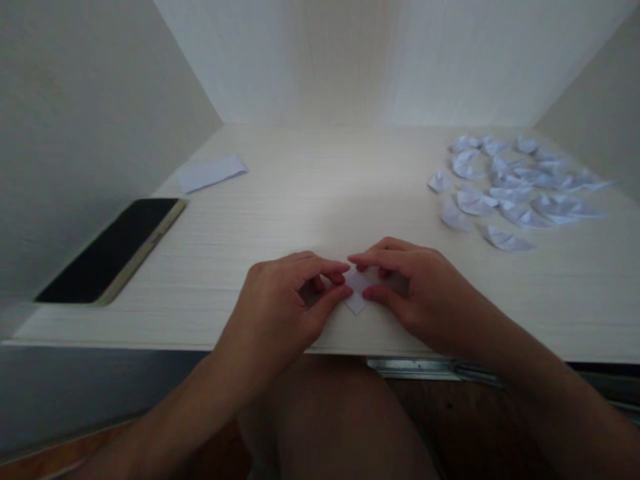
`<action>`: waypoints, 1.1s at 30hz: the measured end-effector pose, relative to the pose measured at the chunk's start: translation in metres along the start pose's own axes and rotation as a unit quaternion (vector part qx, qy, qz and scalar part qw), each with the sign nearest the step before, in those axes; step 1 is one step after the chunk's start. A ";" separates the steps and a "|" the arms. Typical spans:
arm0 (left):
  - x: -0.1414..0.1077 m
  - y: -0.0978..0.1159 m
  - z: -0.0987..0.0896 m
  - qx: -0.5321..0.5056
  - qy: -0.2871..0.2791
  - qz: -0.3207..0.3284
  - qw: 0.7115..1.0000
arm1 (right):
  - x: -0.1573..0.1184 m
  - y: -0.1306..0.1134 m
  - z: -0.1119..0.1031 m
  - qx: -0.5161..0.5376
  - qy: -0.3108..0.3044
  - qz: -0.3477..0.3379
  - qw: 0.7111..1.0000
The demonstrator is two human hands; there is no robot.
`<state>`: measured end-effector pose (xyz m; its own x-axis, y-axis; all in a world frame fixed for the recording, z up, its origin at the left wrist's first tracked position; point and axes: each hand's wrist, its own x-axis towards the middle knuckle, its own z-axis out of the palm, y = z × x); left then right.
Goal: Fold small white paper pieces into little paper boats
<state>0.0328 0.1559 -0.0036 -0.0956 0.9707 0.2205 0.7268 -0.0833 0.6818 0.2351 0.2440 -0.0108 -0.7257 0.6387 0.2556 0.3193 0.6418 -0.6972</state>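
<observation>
A small folded white paper (356, 291) lies between my hands near the desk's front edge, one corner pointing toward me. My left hand (287, 297) pinches its left side with thumb and fingers. On the right side, my right hand (417, 290) has its thumb on the paper and its fingers curled at the upper edge. The fingertips of both hands nearly meet above the paper, and they hide part of it.
Many small folded paper pieces (510, 180) lie scattered at the right rear of the desk (300, 193). A phone with a dark screen (113, 250) lies at the left, with a white paper strip (211, 175) behind it. Walls enclose the back and sides.
</observation>
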 end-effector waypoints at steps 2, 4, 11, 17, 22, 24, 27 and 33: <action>-0.001 0.000 0.001 -0.001 0.017 -0.007 1.000 | 0.000 -0.001 0.001 0.015 0.012 -0.012 1.000; -0.002 0.000 0.001 -0.007 0.028 -0.017 0.999 | 0.001 -0.001 0.002 0.020 0.022 -0.010 1.000; -0.004 0.000 0.001 0.007 0.038 -0.027 0.999 | -0.001 -0.001 0.002 0.006 0.036 -0.020 0.999; -0.007 0.002 0.003 0.002 0.053 -0.021 0.998 | -0.002 -0.002 0.001 0.010 0.034 -0.050 0.998; -0.002 0.005 0.001 -0.058 0.018 -0.043 0.997 | -0.002 -0.001 0.002 0.008 0.032 -0.057 0.998; 0.003 0.005 -0.001 -0.067 0.003 -0.034 0.997 | -0.001 0.000 0.002 0.027 0.031 -0.045 0.998; 0.011 0.003 -0.005 -0.079 -0.037 -0.010 0.996 | 0.000 0.000 0.002 0.065 0.017 -0.014 0.998; 0.017 -0.010 -0.015 -0.033 -0.121 0.074 0.989 | 0.000 -0.006 -0.003 -0.011 0.007 0.000 1.000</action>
<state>0.0132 0.1702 0.0040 0.1791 0.9717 0.1538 0.6740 -0.2351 0.7004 0.2351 0.2411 -0.0043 -0.7174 0.6443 0.2648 0.3327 0.6508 -0.6825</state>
